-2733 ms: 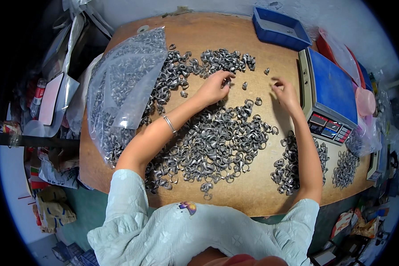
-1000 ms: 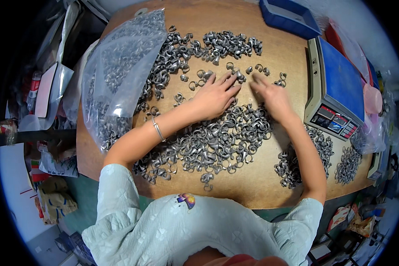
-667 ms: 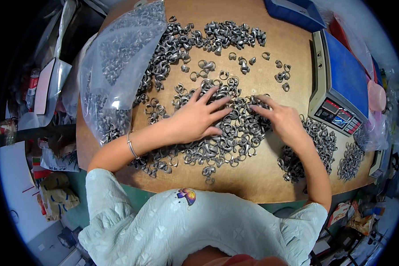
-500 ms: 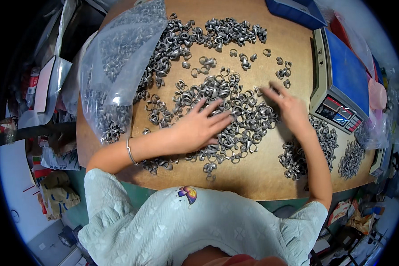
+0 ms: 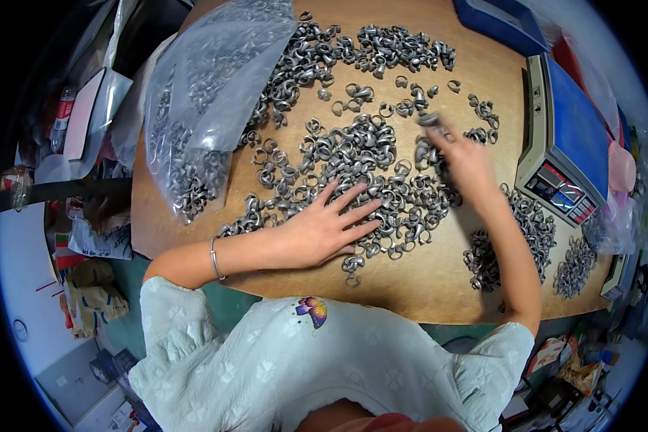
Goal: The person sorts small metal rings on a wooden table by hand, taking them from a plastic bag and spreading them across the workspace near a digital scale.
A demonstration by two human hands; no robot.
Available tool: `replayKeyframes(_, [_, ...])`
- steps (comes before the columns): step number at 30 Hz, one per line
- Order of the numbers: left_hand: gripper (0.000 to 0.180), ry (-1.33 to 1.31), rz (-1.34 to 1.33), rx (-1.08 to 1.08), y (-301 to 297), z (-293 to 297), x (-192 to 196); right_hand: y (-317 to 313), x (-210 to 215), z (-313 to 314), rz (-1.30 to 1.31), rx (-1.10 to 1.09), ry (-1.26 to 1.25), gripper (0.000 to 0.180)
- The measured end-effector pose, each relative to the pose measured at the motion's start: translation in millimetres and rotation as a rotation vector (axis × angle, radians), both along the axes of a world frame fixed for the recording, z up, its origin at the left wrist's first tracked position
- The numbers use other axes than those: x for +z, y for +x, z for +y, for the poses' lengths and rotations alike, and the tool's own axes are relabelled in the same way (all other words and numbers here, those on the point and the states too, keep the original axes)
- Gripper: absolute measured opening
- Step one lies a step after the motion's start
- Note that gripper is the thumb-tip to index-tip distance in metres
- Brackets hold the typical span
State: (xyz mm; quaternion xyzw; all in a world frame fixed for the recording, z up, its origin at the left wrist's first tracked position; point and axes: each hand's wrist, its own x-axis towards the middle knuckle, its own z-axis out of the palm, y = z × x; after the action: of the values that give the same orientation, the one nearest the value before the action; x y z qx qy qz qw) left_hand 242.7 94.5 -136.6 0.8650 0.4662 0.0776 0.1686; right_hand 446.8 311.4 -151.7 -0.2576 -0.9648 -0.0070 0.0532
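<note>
A loose heap of grey metal rings [image 5: 356,147] covers the middle of the wooden table. My left hand [image 5: 317,230] lies flat, palm down, on the near side of this heap, its fingers spread and gripping nothing. A bracelet circles that wrist. Over the heap's right edge is my right hand [image 5: 466,162], its fingers smeared by motion. A blurred grey ring [image 5: 428,118] shows right at its fingertips; whether it is pinched or just beside them, I cannot tell. Several single rings [image 5: 484,109] lie beyond this hand.
A clear plastic bag [image 5: 216,93] full of rings lies at the left. More rings [image 5: 403,49] are heaped at the back. On the right stand a scale [image 5: 576,122] with a blue top and smaller ring piles [image 5: 529,230]. A blue tray [image 5: 500,25] sits at the far right.
The whole view has shifted a little. My left hand has settled flat on the heap. My right hand has swept over the heap's right side, and a blurred ring now shows at its fingertips.
</note>
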Motion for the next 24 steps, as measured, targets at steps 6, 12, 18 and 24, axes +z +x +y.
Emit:
replayKeyframes(6, [0.055,0.077,0.105,0.347,-6,-4,0,-26,15,-36,0.127,0.093,-0.123,0.055])
replayKeyframes(12, [0.063,0.055,0.203,0.383,-16,-15,-1,-49,8,-45,0.112,0.274,-0.042,0.047])
replayKeyframes(18, [0.072,0.038,0.236,0.568,-26,-31,-4,-23,8,-15,-0.002,-0.062,0.038,0.046])
replayKeyframes(24, [0.067,0.102,0.112,0.559,-22,-31,-1,-10,19,-85,0.047,0.142,-0.081,0.059])
